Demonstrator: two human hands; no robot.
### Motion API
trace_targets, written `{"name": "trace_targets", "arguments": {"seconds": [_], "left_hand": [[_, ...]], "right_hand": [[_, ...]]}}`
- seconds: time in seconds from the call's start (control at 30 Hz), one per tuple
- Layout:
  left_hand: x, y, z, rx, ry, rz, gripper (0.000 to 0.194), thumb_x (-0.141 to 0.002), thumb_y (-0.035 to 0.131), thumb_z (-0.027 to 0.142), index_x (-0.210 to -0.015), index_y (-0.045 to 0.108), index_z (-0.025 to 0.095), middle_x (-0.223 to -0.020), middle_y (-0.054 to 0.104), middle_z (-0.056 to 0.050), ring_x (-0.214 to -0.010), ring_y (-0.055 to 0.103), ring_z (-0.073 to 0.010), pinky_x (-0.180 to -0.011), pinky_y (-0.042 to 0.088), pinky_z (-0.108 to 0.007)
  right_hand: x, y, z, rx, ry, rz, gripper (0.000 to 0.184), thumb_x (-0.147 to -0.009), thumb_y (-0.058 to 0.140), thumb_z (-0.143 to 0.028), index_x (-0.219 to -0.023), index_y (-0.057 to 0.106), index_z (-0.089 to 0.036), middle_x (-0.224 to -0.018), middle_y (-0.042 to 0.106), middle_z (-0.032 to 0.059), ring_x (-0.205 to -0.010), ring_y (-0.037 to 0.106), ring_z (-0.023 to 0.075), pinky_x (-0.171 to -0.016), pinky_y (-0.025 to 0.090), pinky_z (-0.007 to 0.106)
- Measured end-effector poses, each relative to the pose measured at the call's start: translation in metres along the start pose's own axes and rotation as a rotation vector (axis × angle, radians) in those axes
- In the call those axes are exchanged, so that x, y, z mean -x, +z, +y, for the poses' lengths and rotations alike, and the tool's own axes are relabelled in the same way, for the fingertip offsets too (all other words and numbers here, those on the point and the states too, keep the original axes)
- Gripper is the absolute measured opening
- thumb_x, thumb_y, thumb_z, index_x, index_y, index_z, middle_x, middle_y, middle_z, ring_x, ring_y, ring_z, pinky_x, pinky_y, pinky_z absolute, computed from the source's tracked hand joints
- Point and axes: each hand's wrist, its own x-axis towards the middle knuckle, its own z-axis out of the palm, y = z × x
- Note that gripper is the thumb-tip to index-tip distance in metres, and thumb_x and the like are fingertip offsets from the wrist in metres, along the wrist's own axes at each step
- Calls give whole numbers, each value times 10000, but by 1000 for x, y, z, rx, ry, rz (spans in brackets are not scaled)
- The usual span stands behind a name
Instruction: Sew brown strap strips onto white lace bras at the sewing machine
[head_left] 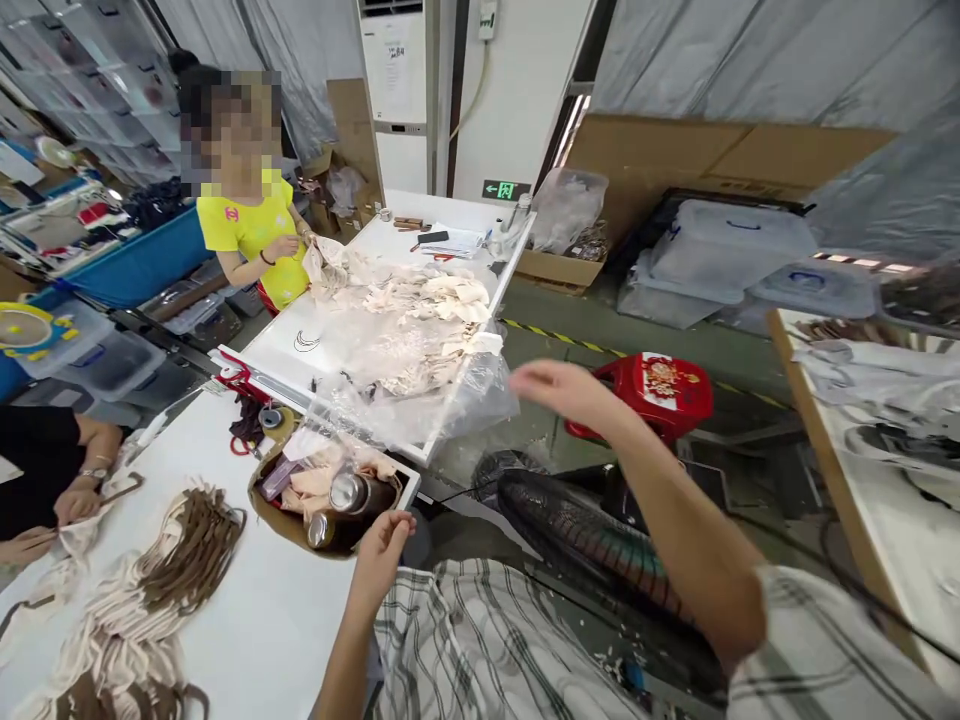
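Observation:
My left hand [382,555] is at the near edge of the white table, fingers curled together and thumb pressed in; whether anything is between them is hidden. Just beyond it stands a cardboard box [274,515] with pale cloth [315,490] and two metal-capped bottles [352,494] inside. My right hand [566,390] reaches out over the floor, slightly blurred, fingers stretched and nothing visible in it. A clear plastic sheet [480,400] hangs over the far table's edge close to its fingertips. Cream cloth pieces [442,295] are heaped on that table.
A red stool [675,395] and a dark chair [585,540] stand at my right. Brown-and-cream strips [187,560] lie on the near table, beside a co-worker's hands [75,500]. A person in yellow [255,235] handles cloth across the far table. Another table [832,440] borders the right.

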Motion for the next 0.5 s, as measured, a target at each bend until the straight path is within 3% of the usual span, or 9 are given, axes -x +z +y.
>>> {"name": "trace_targets", "arguments": {"seconds": [0.07,0.1,0.2,0.27,0.33,0.43,0.5], "left_hand": [[-31,0,20,-32,37,14,419,-855,596,572,-1010,654,187,-1002,726,-94,-977,692,-255,-938,534,-400],[-48,1,29,-51,56,13,393,-879,576,549,-1028,650,193,-1028,723,-92,-999,688,-247,-947,529,-388],[-94,10,54,-113,105,-10,336,-938,516,482,-1075,640,201,-1087,714,-88,-1029,680,-221,-958,517,-362],[-114,18,64,-156,127,-20,311,-945,519,447,-1088,644,199,-1105,708,-92,-1027,674,-219,-945,514,-360],[-127,25,68,-192,141,-2,298,-935,551,413,-1121,640,198,-1154,691,-104,-1053,657,-229,-944,506,-372],[-135,32,64,-221,153,58,295,-914,589,364,-1150,619,190,-1224,655,-124,-1120,626,-240,-965,491,-383],[-135,34,58,-229,157,80,282,-915,585,346,-1141,612,178,-1219,650,-131,-1133,620,-232,-969,486,-368]], "right_hand": [[-41,13,23,-218,94,383,332,-803,629,-477,-1001,663,-212,-999,683,38,-879,644,172,-729,503,292],[-52,18,34,-269,126,470,326,-819,601,-462,-1031,638,-217,-1028,668,34,-894,635,159,-737,505,286],[-48,16,52,-239,217,387,313,-764,679,-425,-997,643,-220,-1012,663,25,-878,620,149,-774,508,297],[-21,3,51,-157,260,244,322,-763,694,-458,-986,669,-227,-1004,672,33,-885,623,166,-816,508,330],[10,-15,44,-123,284,189,344,-769,699,-507,-988,683,-242,-996,676,45,-876,636,188,-816,514,356],[39,-34,33,-161,273,259,336,-749,743,-496,-992,684,-272,-999,671,50,-835,635,181,-786,522,348],[39,-36,32,-322,291,383,325,-716,785,-445,-971,673,-278,-962,656,29,-781,609,141,-756,520,307]]}}
